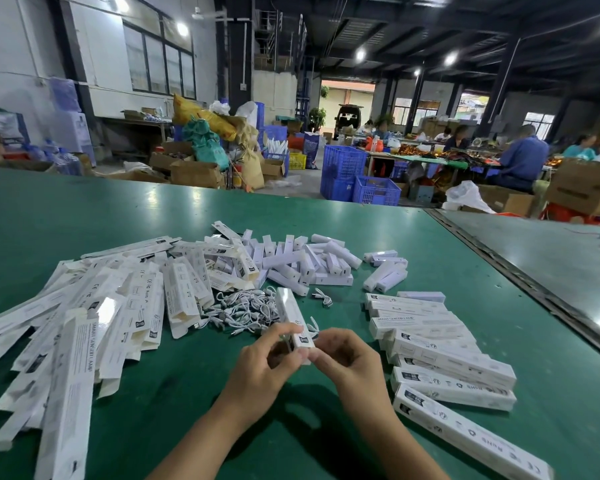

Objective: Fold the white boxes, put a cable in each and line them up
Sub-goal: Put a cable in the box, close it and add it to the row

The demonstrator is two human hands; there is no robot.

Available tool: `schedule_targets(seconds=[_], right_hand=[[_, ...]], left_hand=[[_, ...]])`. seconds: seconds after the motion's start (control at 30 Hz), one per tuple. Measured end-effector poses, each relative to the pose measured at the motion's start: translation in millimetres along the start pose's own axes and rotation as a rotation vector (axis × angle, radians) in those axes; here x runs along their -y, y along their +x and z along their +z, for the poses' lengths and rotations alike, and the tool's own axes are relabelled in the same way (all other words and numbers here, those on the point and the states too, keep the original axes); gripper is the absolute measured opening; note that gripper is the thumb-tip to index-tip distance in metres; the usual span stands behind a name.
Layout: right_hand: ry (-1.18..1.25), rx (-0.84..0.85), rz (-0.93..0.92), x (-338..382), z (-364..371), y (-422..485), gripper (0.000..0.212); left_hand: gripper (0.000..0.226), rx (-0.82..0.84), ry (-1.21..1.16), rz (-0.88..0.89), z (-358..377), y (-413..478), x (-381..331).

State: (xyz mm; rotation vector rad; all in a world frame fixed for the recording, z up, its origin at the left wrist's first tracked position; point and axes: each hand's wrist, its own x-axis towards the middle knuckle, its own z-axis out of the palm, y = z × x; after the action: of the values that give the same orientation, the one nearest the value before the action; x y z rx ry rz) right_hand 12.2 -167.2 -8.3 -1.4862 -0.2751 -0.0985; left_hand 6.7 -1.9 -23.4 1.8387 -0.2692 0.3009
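I've got one white box (291, 315) here, its near end pinched between my left fingers (284, 330) and my right fingers (323, 355), the far end pointing away. My knuckles hide the flap. A cable loop (313, 324) seems to poke out just beyond my right fingers. The cable pile (246, 310) lies beyond my left fingers. The flat boxes (84, 341) sprawl left, cut off at the edge, and the folded row (451, 362) lies right on the green desk (187, 393).

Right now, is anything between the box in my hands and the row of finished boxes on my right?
Nothing visible: past your right hand, only green table lies between the box and the row.
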Motion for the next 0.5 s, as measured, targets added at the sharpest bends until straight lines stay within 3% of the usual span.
schedule_targets(seconds=[0.1, 0.27, 0.37, 0.5], right_hand=[[0.141, 0.036, 0.120, -2.4, 4.3, 1.7, 0.032], [0.169, 0.166, 0.108, 1.5, -1.7, 2.8, 0.053], [0.185, 0.191, 0.116, 0.6, 0.9, 1.2, 0.045], [0.230, 0.119, 0.082, 2.4, 3.8, 0.3, 0.030]], left_hand=[[0.035, 0.017, -0.005, 0.024, 2.0, -1.0, -2.4], [0.033, 0.097, -0.116, 0.029, 9.1, -3.7, -6.5], [0.028, 0.058, -0.191, 0.004, 9.8, -3.2, -6.5], [0.026, 0.045, -0.118, -0.004, 4.2, -3.6, -6.3]])
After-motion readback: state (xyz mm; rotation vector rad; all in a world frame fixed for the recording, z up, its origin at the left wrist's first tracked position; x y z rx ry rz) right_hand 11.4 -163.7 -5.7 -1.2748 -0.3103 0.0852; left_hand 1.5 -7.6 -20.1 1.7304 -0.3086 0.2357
